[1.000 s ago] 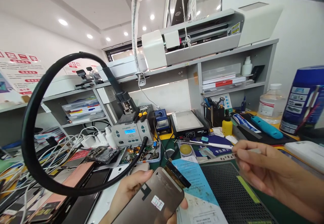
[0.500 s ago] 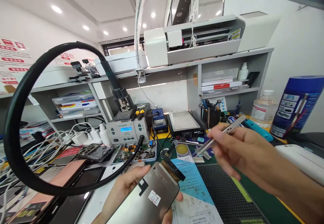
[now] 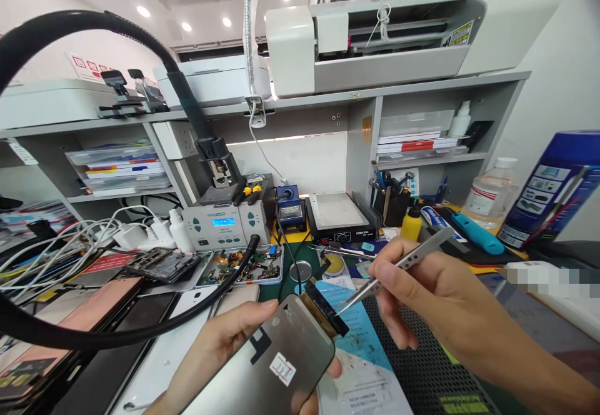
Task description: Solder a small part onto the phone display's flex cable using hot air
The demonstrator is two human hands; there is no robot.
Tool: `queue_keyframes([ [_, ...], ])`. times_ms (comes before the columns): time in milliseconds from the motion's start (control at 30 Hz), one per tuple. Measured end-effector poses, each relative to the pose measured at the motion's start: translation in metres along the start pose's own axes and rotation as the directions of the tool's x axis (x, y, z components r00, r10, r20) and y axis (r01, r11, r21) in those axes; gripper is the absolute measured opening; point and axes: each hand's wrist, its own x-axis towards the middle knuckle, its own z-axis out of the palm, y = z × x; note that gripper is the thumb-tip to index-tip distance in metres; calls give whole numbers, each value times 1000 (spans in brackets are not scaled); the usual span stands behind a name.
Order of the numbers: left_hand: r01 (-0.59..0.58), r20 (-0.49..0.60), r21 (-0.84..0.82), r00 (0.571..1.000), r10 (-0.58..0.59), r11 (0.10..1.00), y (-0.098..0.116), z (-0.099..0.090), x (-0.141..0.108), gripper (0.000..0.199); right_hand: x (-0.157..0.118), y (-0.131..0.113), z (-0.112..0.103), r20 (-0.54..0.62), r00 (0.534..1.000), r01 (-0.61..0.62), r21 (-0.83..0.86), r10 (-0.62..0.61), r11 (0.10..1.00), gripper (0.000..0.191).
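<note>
My left hand (image 3: 229, 334) is wrapped round a phone screen (image 3: 262, 365), its silvery back facing up with a small white sticker (image 3: 282, 369) and a black mark. From the screen's far end sticks out a flex cable (image 3: 315, 312) with a black strip (image 3: 327, 310) along its edge. Metal tweezers (image 3: 398, 265) are pinched in my right hand (image 3: 422, 290), pointing down and left. Their tips are at the black strip; whether they touch it I cannot tell. Beneath lies a blue and white paper sheet (image 3: 360, 377).
A hot air station (image 3: 225, 227) stands behind, its black hose (image 3: 117, 337) looping across the left. Near it are a tray of small parts (image 3: 206, 277), a heating plate (image 3: 340, 212) and several phones. Bottles (image 3: 492, 193) and a blue can (image 3: 544, 196) stand right, beside a black perforated mat (image 3: 412, 365).
My right hand has brought the tweezers left and down, so their tips are now at the black strip. The camera view has tilted down slightly; my left hand keeps its hold on the screen.
</note>
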Motion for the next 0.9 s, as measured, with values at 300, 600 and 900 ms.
queue_keyframes([
  [300, 65, -49, -39, 997, -67, 997, -4, -4, -2, 80, -1, 1, 1, 19, 1000, -12, 12, 11, 1000, 37],
  [600, 9, -14, -30, 1000, -9, 999, -5, -2, -1, 65, -2, -3, 1, 28, 1000, 8, 27, -9, 1000, 34],
  [900, -43, -8, -20, 999, 42, 999, -6, -1, 4, 64, -6, -3, -3, 6, 999, 40, -14, -40, 999, 34],
])
